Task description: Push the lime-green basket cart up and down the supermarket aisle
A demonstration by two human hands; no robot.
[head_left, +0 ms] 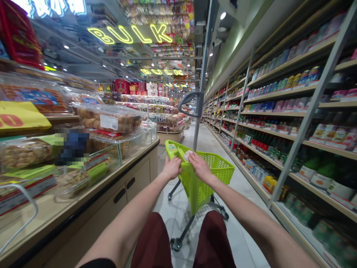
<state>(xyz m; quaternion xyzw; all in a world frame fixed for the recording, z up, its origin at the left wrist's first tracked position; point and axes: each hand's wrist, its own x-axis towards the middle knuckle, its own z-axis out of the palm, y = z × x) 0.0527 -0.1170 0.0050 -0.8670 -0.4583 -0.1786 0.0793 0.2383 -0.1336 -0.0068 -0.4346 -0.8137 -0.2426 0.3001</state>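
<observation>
Both hands close on the near rim of the green cart [214, 169] at the frame's centre. My left hand [172, 167] curls round the edge. My right hand [199, 166] lies palm down beside it, fingers bent over the rim. I cannot make out the small pale thing between them. Gripping the rim, not the tall pole handle [198, 123], seems to steady the cart low. At lower left a wooden counter [92, 193] with clear boxes of baked goods [111, 119] crowds close, and stocked shelves [292, 141] line the right. Between them the tiled aisle [202, 139] runs ahead under a yellow sign [131, 34] at the top.
</observation>
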